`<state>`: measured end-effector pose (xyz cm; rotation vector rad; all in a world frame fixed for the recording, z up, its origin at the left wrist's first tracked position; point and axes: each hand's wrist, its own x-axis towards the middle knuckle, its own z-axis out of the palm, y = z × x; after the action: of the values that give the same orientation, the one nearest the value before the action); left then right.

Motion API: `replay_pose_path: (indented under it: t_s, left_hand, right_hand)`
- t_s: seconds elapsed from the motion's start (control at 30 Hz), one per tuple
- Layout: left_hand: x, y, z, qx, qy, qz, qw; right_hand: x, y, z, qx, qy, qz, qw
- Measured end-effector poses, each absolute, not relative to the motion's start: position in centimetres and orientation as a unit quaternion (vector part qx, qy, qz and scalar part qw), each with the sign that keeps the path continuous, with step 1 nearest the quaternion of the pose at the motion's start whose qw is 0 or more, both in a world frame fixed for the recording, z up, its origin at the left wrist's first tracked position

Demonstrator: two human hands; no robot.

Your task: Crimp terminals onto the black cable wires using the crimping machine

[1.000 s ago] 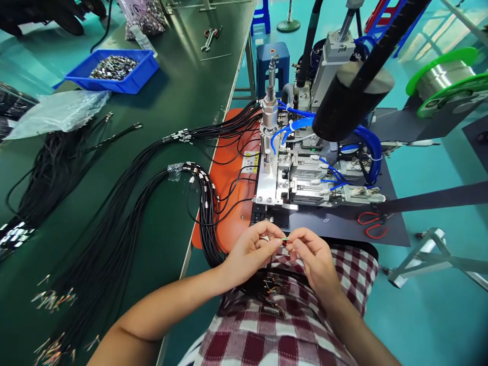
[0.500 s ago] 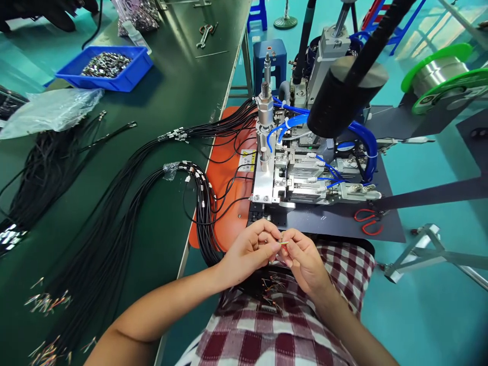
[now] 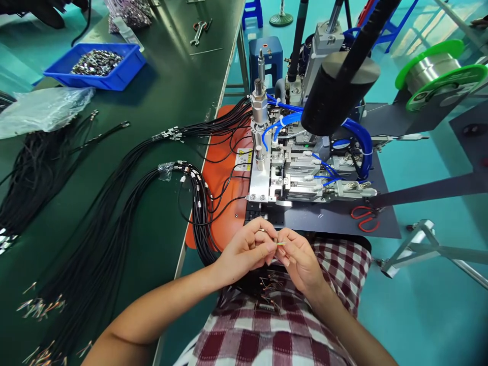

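In front of my lap, the fingertips of both hands come together. My left hand (image 3: 247, 249) pinches thin wires (image 3: 280, 243), of which a short yellow-green length shows between the fingers. My right hand (image 3: 303, 256) is closed on the other end of the same wires. Whether these wires belong to a black cable cannot be made out. Below the hands, more stripped wire ends (image 3: 270, 290) of black cables lie on my lap. A thick bundle of black cables (image 3: 204, 223) hangs over the table edge to the left of my hands.
A metal machine (image 3: 263, 168) with blue air tubes stands just beyond my hands on an orange board (image 3: 224, 188). Red-handled scissors (image 3: 365, 218) lie to the right. On the green table (image 3: 171, 66) are a blue tray (image 3: 125, 71) of small metal parts and more cables. A wire spool (image 3: 434, 73) stands at right.
The whole view has shifted slightly, so things sit a little further left. My hands stay together on the wires, with only small finger movement.
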<state>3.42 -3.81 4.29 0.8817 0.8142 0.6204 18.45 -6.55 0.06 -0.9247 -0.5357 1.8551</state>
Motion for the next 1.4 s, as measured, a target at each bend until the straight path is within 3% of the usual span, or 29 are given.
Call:
replay_pose_path:
  t_s: [0.3, 0.57, 0.97, 1.4]
  left_hand:
    - [3.4, -3.7, 4.7, 0.431, 0.433, 0.194, 0.768]
    - [3.8, -3.6, 4.6, 0.404, 0.459, 0.260, 0.747]
    - [3.8, -4.1, 4.0, 0.398, 0.459, 0.293, 0.738]
    - [3.7, -3.9, 3.8, 0.387, 0.450, 0.288, 0.751]
  right_hand:
    - [21.6, -4.7, 0.7, -0.395, -0.444, 0.715, 0.367]
    - [20.8, -5.9, 0.0, -0.426, -0.391, 0.683, 0.446]
    - [19.2, -6.6, -0.1, -0.467, -0.356, 0.649, 0.484]
    - [19.1, -7.0, 0.1, -0.501, -0.411, 0.607, 0.459]
